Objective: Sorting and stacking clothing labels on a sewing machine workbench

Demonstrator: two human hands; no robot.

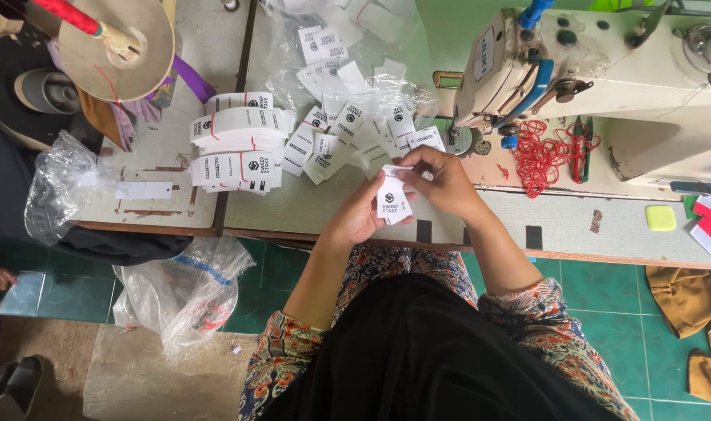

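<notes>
My left hand [357, 220] and my right hand [443, 181] meet over the front of the sewing table [309, 210]. Between them they hold a small stack of white woven labels [393, 200] with black print; the left hand supports it from below, the right pinches its top edge. Just beyond the hands lies a loose pile of the same white labels [348, 129], spread on clear plastic. To the left of the pile sit bundled stacks of labels [238, 148] tied with red thread.
A cream sewing machine [597, 86] stands at the right, with a tangle of red rubber bands [539, 156] on its base. A thread cone disc [118, 47] is at upper left. Clear plastic bags [185, 292] hang below the table edge. A yellow chalk piece [660, 217] lies at right.
</notes>
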